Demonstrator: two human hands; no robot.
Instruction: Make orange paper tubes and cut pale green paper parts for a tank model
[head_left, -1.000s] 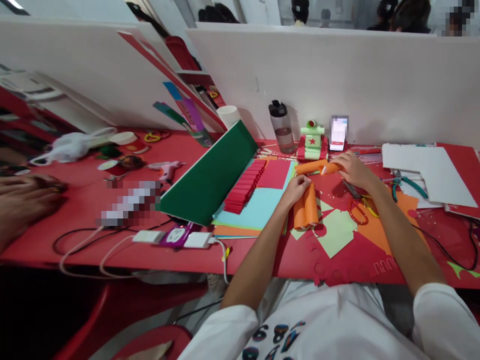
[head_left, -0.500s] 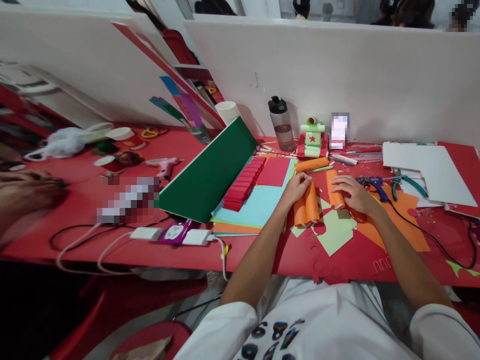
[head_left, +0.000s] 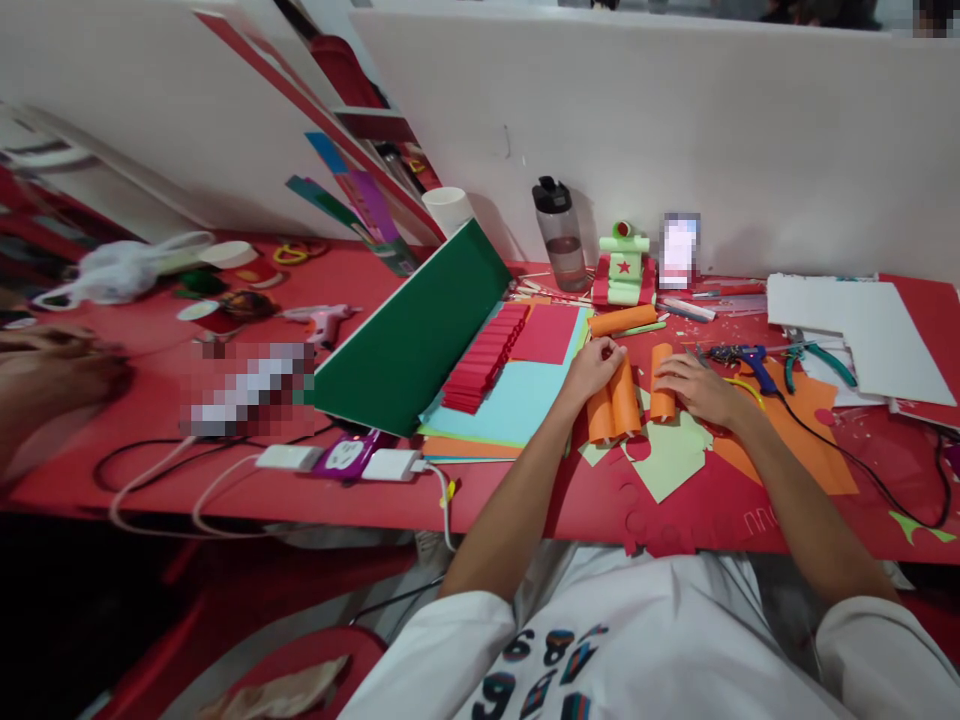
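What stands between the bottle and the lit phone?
The head view shows a green and red model between the bottle and the phone.

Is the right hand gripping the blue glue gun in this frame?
No, the right hand is on an orange roll, while the blue glue gun lies ungripped.

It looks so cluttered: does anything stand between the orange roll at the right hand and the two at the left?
Nothing visible does. Between the orange roll at the right hand and the orange pair at the left hand, green paper lies flat.
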